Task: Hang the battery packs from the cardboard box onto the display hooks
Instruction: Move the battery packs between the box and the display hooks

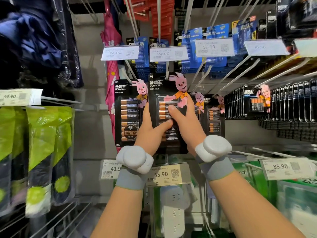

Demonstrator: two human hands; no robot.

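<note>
A black battery pack with a pink rabbit picture is held up against the display, its hang hole at a white hook. My left hand grips its left edge, thumb across the front. My right hand grips its right edge, thumb pressed on the batteries. A similar pack hangs on the hook to the left. More packs hang to the right. The cardboard box is out of view.
Blue battery packs hang on the upper hooks behind white price tags. A dense row of black packs fills the right. Green bags hang at left. Power strips sit below more price tags.
</note>
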